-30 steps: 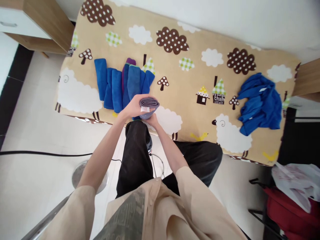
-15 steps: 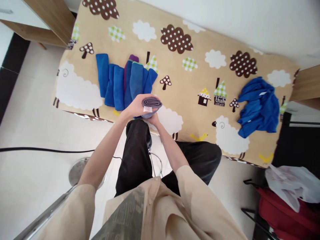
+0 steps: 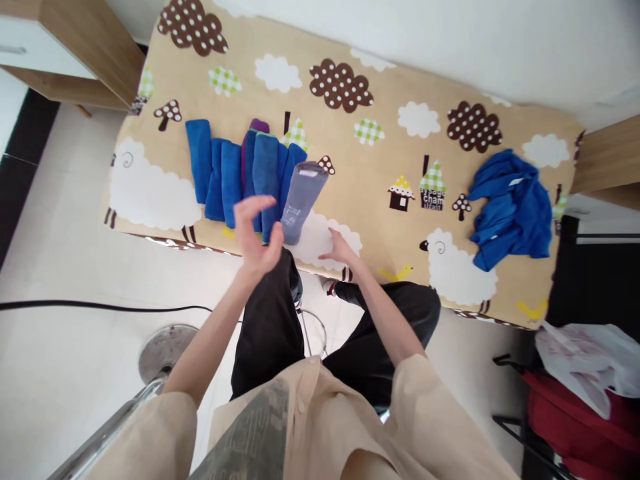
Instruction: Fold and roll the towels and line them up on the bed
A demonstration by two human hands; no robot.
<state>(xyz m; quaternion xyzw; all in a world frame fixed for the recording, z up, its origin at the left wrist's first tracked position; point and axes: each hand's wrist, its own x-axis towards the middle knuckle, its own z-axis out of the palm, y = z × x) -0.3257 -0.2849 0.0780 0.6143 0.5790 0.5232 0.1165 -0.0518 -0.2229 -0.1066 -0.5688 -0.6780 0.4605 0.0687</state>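
Note:
A rolled grey-blue towel point(image 3: 301, 200) lies at the right end of a row of rolled blue towels point(image 3: 231, 180), on a beige patterned bedsheet. My left hand point(image 3: 257, 233) hovers over the front of the row, thumb and fingers apart, with nothing in it. To the right of the grey-blue roll is my right hand point(image 3: 341, 248), its fingers spread over a printed white sheep and also holding nothing. One roll in the row shows purple at its far end. A crumpled heap of blue cloth point(image 3: 515, 207) rests on the right part of the bed.
The bed point(image 3: 370, 173) runs along a white wall. Wooden cabinets point(image 3: 90, 47) stand at its left end, with more wood at the right. A metal stand with a round base point(image 3: 165, 350) is on the floor at left. A red bag point(image 3: 575, 420) and white plastic bag point(image 3: 593, 360) sit at lower right.
The grey-blue towel roll, held in both hands before, now lies beside the row. Both hands have let go and moved apart, left hand to the left, right hand to the right.

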